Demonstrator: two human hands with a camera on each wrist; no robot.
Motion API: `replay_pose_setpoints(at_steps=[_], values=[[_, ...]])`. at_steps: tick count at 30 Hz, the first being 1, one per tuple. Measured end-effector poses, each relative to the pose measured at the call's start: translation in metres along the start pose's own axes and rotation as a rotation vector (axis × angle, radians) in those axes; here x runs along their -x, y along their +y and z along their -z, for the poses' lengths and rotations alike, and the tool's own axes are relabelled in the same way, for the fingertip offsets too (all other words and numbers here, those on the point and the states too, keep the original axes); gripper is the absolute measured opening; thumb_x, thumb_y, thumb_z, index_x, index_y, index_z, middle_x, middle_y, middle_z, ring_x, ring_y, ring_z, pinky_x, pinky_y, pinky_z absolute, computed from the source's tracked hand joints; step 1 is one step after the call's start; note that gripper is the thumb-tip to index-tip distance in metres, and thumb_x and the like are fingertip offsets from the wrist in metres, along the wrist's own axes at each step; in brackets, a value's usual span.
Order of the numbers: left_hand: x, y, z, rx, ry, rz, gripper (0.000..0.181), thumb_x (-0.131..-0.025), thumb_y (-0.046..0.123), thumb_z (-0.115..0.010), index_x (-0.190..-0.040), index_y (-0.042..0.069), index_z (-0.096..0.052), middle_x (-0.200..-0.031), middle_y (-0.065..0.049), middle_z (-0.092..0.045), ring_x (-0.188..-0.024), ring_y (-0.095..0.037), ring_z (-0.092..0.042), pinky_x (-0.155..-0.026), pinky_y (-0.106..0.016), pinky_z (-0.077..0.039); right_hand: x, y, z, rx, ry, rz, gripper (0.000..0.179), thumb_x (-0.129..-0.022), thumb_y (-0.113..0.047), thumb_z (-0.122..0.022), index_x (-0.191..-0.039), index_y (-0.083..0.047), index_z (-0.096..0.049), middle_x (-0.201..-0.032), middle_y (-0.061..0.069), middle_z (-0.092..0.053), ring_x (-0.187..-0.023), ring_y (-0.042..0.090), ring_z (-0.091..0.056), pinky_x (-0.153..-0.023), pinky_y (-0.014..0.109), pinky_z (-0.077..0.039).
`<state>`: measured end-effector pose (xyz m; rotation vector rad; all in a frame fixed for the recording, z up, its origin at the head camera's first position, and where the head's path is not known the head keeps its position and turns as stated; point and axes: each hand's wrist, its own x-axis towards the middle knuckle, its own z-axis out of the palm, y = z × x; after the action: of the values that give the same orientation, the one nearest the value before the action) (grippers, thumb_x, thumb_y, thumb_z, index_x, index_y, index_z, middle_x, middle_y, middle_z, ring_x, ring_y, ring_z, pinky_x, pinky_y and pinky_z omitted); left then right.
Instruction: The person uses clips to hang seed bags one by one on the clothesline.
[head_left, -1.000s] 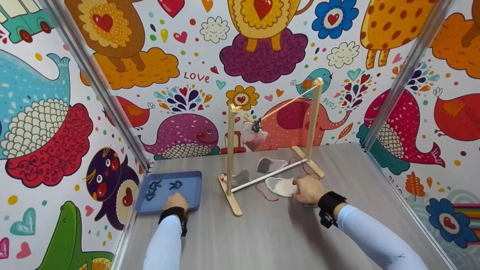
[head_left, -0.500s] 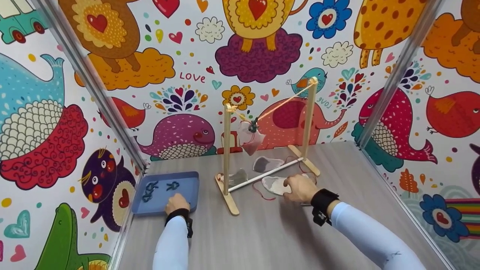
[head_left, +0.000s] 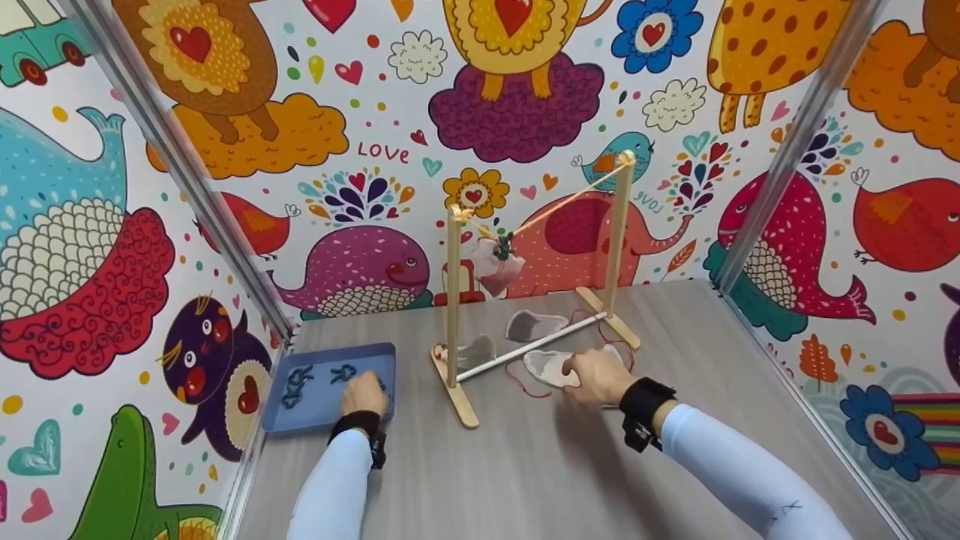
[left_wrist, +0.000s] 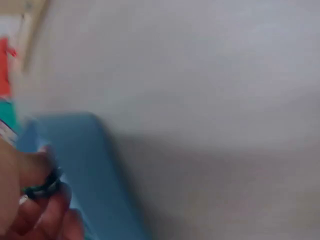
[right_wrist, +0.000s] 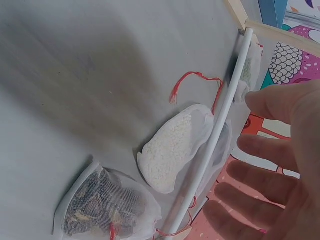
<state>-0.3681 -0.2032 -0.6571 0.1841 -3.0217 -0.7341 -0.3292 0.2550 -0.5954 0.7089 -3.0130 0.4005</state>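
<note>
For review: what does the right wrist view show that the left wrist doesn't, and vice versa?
Only right wrist: the right hand, fingers apart, a white-filled pouch, a dark-filled pouch and the white rod.
Only left wrist: the left hand pinching a dark green clip, blurred.
Both: the blue tray, just a sliver in right wrist, and the grey tabletop.

On the table (head_left: pixel 427 480), the tray (head_left: pixel 311 418) lies left, with loose clips (head_left: pixel 296 388) in it; the left hand (head_left: pixel 364 396) is at its near right corner, the held clip (left_wrist: pixel 46 188) between its fingers. Right of the tray stands the frame (head_left: pixel 454 300), the hanging pouch (head_left: pixel 498 271) on its cord (head_left: pixel 574 196). Beyond the low bar (head_left: pixel 534 346) lie the left pouch (head_left: pixel 480 351) and far pouch (head_left: pixel 535 328); before it, the near pouch (right_wrist: pixel 170 150) and rightmost pouch (right_wrist: pixel 107 202), both near the right hand (head_left: pixel 598 376). A wall (head_left: pixel 247 45) stands behind.
</note>
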Motion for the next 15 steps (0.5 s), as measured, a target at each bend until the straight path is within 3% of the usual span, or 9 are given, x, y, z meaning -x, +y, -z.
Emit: replay_pose_setpoints(at_steps=[3,8,12,15], values=[[0.0,0.031,0.009,-0.006,0.067,-0.162,0.013,-0.098,0.006,-0.077,-0.108,-0.001,-0.081,-0.105,-0.023,-0.083,-0.097,-0.043,-0.079,-0.087,-0.059,-0.065,-0.003,-0.002,0.001,-0.007,0.036,0.028,0.028,-0.09,-0.024,-0.084,-0.112,-0.005,-0.085,-0.107,0.014,-0.087,-0.095,0.034,-0.083,-0.081,0.052,-0.067],[0.011,0.088,0.021,0.058,0.07,-0.336,0.003,-0.095,0.012,-0.083,-0.095,0.01,-0.081,-0.094,-0.011,-0.085,-0.084,-0.031,-0.08,-0.077,-0.05,-0.064,-0.009,-0.013,0.004,-0.079,0.081,0.102,0.024,-0.097,-0.023,-0.081,-0.112,-0.006,-0.086,-0.103,0.01,-0.087,-0.091,0.027,-0.083,-0.078,0.047,-0.067],[0.023,0.127,0.02,0.292,0.014,-0.415,0.007,-0.093,0.01,-0.086,-0.099,0.007,-0.084,-0.095,-0.01,-0.085,-0.083,-0.024,-0.078,-0.076,-0.041,-0.063,-0.016,-0.024,0.005,-0.16,0.098,0.162,0.025,-0.1,-0.028,-0.081,-0.114,-0.007,-0.086,-0.102,0.011,-0.088,-0.088,0.025,-0.083,-0.078,0.045,-0.069],[0.029,0.153,0.011,0.487,-0.051,-0.405,0.013,-0.095,0.007,-0.084,-0.104,-0.001,-0.082,-0.093,-0.015,-0.083,-0.077,-0.018,-0.077,-0.071,-0.032,-0.064,-0.021,-0.032,0.004,-0.196,0.124,0.176,0.039,-0.1,-0.04,-0.083,-0.121,-0.007,-0.084,-0.108,0.012,-0.088,-0.09,0.026,-0.085,-0.078,0.044,-0.07]])
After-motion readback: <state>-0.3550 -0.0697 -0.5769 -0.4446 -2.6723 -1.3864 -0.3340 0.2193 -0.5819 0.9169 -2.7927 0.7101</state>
